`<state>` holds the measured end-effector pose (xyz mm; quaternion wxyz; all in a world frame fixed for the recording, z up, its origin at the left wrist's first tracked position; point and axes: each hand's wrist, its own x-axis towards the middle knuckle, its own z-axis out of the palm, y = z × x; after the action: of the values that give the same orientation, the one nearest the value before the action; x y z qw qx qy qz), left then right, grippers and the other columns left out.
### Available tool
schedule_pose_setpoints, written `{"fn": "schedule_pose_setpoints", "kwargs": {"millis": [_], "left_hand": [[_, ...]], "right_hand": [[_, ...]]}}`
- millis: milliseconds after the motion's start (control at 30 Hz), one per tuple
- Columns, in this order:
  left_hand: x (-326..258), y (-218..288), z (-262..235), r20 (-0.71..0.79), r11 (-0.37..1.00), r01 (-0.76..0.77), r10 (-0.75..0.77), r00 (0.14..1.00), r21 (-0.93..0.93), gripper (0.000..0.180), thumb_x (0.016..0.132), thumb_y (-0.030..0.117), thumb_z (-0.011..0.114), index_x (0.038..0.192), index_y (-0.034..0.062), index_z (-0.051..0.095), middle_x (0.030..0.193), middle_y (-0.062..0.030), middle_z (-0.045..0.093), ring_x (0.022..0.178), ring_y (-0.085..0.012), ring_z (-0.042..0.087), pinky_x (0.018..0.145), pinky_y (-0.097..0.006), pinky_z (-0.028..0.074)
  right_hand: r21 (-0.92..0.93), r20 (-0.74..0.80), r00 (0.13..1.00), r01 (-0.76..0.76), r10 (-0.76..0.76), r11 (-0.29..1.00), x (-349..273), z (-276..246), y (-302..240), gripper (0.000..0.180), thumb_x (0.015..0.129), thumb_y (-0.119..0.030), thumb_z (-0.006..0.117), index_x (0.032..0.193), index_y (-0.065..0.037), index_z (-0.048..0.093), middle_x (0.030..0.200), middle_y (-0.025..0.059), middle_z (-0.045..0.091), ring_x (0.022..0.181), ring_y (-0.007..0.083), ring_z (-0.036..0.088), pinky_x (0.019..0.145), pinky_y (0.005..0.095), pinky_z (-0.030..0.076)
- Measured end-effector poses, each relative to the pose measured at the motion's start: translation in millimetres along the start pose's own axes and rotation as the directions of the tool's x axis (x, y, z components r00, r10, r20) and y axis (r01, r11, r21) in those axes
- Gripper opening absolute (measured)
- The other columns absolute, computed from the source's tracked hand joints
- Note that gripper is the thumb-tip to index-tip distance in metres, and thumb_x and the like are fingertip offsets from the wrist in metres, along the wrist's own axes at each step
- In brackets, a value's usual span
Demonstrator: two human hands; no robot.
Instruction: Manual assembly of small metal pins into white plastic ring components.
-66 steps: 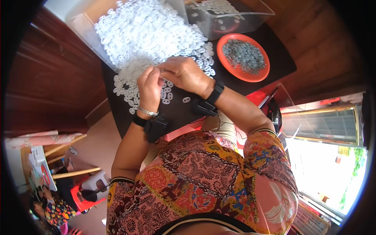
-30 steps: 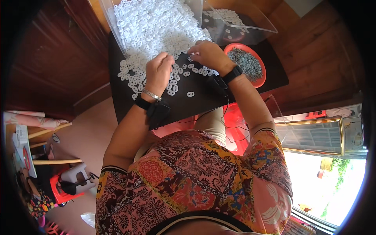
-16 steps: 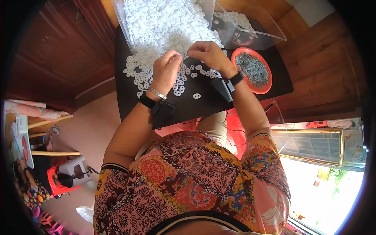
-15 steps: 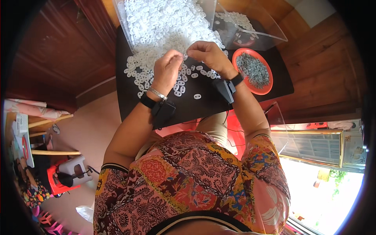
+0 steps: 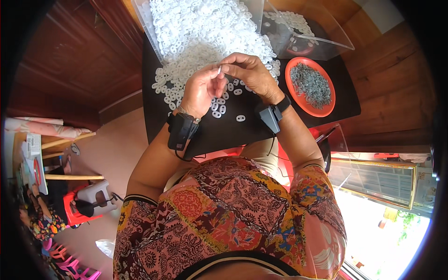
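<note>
My left hand (image 5: 201, 92) and my right hand (image 5: 252, 77) meet fingertip to fingertip over the dark table. Pinched between them is a small white plastic piece (image 5: 219, 70), seen edge-on and partly hidden by the fingers. My left hand has its palm partly turned up and the fingers curled. The thumb and forefinger of my right hand press against the piece from the other side. Behind the hands spreads a large heap of white oval two-hole plastic pieces (image 5: 205, 28). A single loose two-hole piece (image 5: 240, 118) lies near the table's front edge.
An orange plate (image 5: 329, 108) heaped with small grey metal parts (image 5: 310, 86) sits to the right. Behind it stands a clear plastic bin (image 5: 322, 28) with more white pieces. The black table (image 5: 210, 135) ends close to my lap. Another person's arm (image 5: 43, 205) shows far left.
My left hand has rolled so that its palm faces up more, and its fingertips have come together with those of my right hand on the piece. The whole view has shifted slightly.
</note>
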<state>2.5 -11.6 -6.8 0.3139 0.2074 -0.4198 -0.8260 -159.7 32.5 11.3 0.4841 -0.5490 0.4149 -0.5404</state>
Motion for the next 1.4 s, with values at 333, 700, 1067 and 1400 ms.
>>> {"fn": "schedule_pose_setpoints", "kwargs": {"millis": [333, 700, 1067, 1400], "left_hand": [[-2.2, -5.0, 8.0, -0.154, 0.889, -0.177, 0.263, 0.952, 0.423, 0.017, 0.086, 0.017, 0.048, 0.075, 0.0059, 0.051, 0.063, 0.0, 0.051, 0.052, -0.0055, 0.042, 0.048, -0.019, 0.034], [3.4, -4.9, 1.3, -0.028, 0.697, -0.168, 0.261, 0.965, 0.697, 0.015, 0.084, 0.016, 0.052, 0.075, 0.0039, 0.054, 0.063, -0.0006, 0.054, 0.054, -0.0063, 0.045, 0.049, -0.02, 0.036], [2.2, -2.7, 2.9, -0.06, 0.846, -0.106, 0.161, 0.985, 0.522, 0.016, 0.088, 0.018, 0.051, 0.082, 0.0037, 0.055, 0.065, -0.0008, 0.053, 0.055, -0.0059, 0.045, 0.049, -0.02, 0.037], [2.9, -2.8, 3.0, -0.039, 0.871, -0.148, 0.188, 0.981, 0.469, 0.014, 0.087, 0.019, 0.053, 0.082, 0.0069, 0.056, 0.066, 0.0014, 0.052, 0.056, -0.0049, 0.043, 0.051, -0.018, 0.034]], "right_hand": [[-0.166, -0.083, 0.994, -0.079, 0.066, 0.983, -6.7, -2.5, -5.3, 0.013, 0.083, -0.013, 0.065, 0.091, -0.002, 0.065, 0.081, -0.0012, 0.063, 0.077, 0.0048, 0.054, 0.069, 0.0202, 0.044], [-0.58, -0.037, 0.997, 0.036, -0.07, 0.814, -11.3, -6.0, -8.5, 0.015, 0.079, -0.016, 0.062, 0.085, -0.002, 0.064, 0.071, 0.0085, 0.064, 0.065, 0.016, 0.06, 0.062, 0.0275, 0.047], [-0.491, -0.017, 0.999, 0.021, -0.034, 0.871, -10.3, -8.3, -3.7, 0.013, 0.085, -0.012, 0.059, 0.09, 0.0, 0.062, 0.074, 0.0002, 0.059, 0.068, 0.0057, 0.051, 0.06, 0.0208, 0.042], [-0.55, -0.075, 0.985, 0.091, -0.158, 0.83, -14.5, -4.4, -6.4, 0.014, 0.081, -0.014, 0.062, 0.087, -0.002, 0.063, 0.074, 0.0069, 0.062, 0.068, 0.0148, 0.058, 0.061, 0.0265, 0.046]]}}
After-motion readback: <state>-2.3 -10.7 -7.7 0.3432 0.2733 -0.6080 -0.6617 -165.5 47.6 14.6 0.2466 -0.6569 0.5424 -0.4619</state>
